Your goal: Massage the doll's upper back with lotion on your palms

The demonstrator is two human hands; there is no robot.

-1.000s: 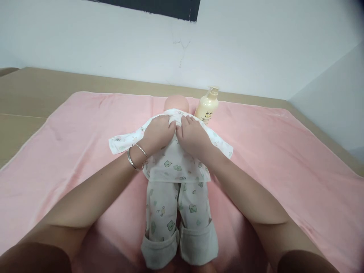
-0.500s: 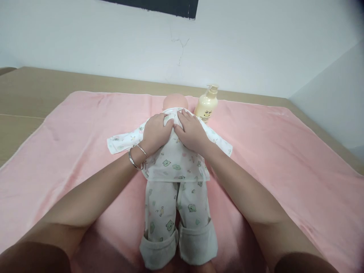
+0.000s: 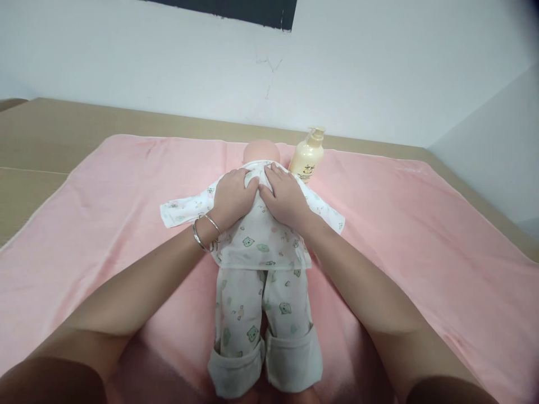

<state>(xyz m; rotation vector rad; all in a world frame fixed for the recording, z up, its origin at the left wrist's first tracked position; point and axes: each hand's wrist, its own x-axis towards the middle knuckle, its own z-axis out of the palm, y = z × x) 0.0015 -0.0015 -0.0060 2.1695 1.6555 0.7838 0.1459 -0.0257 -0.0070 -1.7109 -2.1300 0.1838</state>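
Observation:
A baby doll (image 3: 263,241) lies face down, its bald head at the far end and its feet toward me. It wears a white shirt and white trousers with green animal prints, the trouser cuffs rolled up. My left hand (image 3: 234,195), with silver bangles at its wrist, rests flat on the left side of the doll's upper back. On the right side of the upper back lies my right hand (image 3: 285,196), fingers stretched toward the neck. The two thumbs point inward and nearly meet over the spine. Neither hand holds anything.
A pink blanket (image 3: 404,252) spreads under the doll over a wooden table (image 3: 54,126). Close to the doll's head, on the right, stands a pale yellow pump bottle (image 3: 306,157). Behind the table rises a white wall (image 3: 357,67) with a dark panel (image 3: 252,11) at the top.
The view has shifted very slightly. Both hands stay in the same place on the doll's back.

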